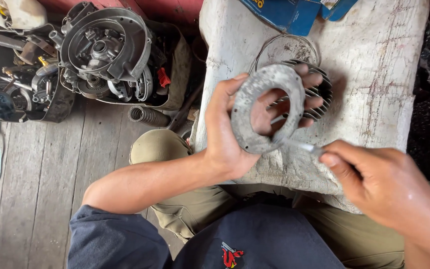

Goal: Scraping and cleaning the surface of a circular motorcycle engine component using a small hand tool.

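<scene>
My left hand [235, 134] grips a finned metal engine cylinder [319, 92] by its flat grey ring-shaped gasket face [255, 104], fingers through the bore. It is held tilted above a dirty white cloth-covered block [374, 60]. My right hand [374, 184] pinches a thin pale tool [299, 145], its tip touching the lower rim of the ring. What the tool is exactly I cannot tell.
A partly stripped engine casing [105, 50] sits in a tray [175, 65] on the wooden floor at left, beside a black bin of parts [21, 74]. A ribbed sleeve [148, 115] lies on the floor. A blue box [284, 12] and a wire ring [274, 47] rest on the cloth.
</scene>
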